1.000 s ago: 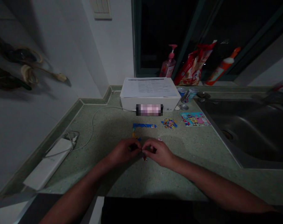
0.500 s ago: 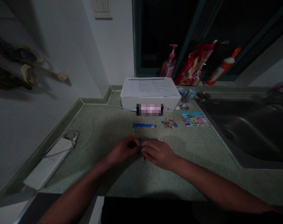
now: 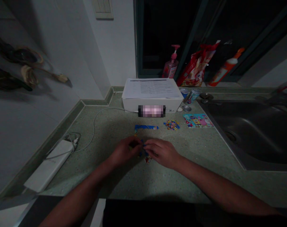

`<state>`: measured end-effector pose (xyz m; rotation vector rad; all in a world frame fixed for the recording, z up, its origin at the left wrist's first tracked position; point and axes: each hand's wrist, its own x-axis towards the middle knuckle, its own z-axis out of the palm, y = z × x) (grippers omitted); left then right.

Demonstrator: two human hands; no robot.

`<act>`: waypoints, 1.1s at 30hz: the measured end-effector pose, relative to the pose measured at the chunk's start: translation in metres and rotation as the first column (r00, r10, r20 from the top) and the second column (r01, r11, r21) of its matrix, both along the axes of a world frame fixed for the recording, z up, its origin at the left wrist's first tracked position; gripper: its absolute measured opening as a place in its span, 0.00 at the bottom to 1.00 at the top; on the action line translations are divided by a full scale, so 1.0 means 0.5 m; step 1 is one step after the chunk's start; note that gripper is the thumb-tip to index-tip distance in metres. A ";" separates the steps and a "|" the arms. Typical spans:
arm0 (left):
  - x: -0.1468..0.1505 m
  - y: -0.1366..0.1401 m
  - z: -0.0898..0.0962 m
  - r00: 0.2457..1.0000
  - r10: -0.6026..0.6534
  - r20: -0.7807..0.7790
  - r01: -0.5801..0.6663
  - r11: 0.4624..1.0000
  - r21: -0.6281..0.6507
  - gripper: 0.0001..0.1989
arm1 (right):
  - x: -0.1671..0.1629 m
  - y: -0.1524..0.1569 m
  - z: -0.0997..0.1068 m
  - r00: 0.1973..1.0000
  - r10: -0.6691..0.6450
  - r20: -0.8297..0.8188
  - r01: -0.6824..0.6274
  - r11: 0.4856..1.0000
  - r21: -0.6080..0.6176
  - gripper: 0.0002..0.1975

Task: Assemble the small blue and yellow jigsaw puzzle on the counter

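My left hand [image 3: 125, 150] and my right hand [image 3: 164, 153] meet fingertip to fingertip over the counter, both closed in a pinch. Small blue jigsaw puzzle pieces show at and below their fingertips, partly covered by the fingers. A joined blue strip of puzzle [image 3: 146, 127] lies just beyond the hands, with a yellowish edge running down from its left end behind my left hand. Near my right hand's lower fingers rests a reddish-white puzzle piece [image 3: 147, 160]. Farther right is a pile of loose puzzle pieces [image 3: 172, 125].
A colourful cartoon picture card [image 3: 198, 120] lies beside the sink [image 3: 259, 135]. Behind the puzzle stand a white box [image 3: 152, 91] and a phone-like device [image 3: 152, 111] with a cable. The cable leads to a white power strip [image 3: 50, 165] at left. Cans [image 3: 192, 96] stand near the box.
My right hand's lower fingers have shifted slightly right and up, uncovering more of the pieces beneath. The left hand stays nearly in place, fingertips still close to the right ones.
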<state>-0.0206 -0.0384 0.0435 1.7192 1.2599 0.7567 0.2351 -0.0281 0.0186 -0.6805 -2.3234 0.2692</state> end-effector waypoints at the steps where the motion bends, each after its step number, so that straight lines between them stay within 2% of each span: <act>1: -0.003 0.002 -0.001 0.998 0.018 -0.056 -0.014 0.998 0.069 0.06 | 0.005 0.007 -0.002 1.000 -0.013 -0.004 0.013 0.999 -0.032 0.10; 3: -0.009 0.007 -0.002 0.982 0.054 -0.184 -0.015 0.977 0.211 0.08 | 0.018 0.026 -0.005 0.999 -0.045 -0.015 0.044 0.995 -0.086 0.11; 5: -0.015 0.012 -0.002 0.950 0.066 -0.306 0.031 0.953 0.302 0.10 | 0.037 0.050 -0.010 0.995 -0.096 -0.028 0.092 0.988 -0.125 0.11; 9: -0.018 0.014 0.000 0.881 0.043 -0.472 0.145 0.923 0.356 0.13 | 0.083 0.105 -0.020 0.974 -0.225 -0.038 0.215 0.961 -0.172 0.09; 13: -0.016 0.011 0.004 0.836 0.032 -0.547 0.201 0.911 0.360 0.13 | 0.124 0.151 -0.032 0.955 -0.297 -0.012 0.289 0.936 -0.199 0.09; 18: -0.018 0.011 0.002 0.845 0.030 -0.534 0.183 0.922 0.341 0.13 | 0.150 0.178 -0.042 0.942 -0.333 0.050 0.336 0.919 -0.209 0.09; 27: -0.018 0.015 0.002 0.939 -0.015 -0.343 0.095 0.971 0.220 0.11 | 0.145 0.177 -0.034 0.932 -0.320 0.172 0.352 0.911 -0.213 0.11; 33: -0.016 0.011 0.006 0.934 -0.020 -0.357 0.099 0.974 0.206 0.11 | 0.138 0.176 -0.032 0.933 -0.297 0.206 0.338 0.919 -0.205 0.12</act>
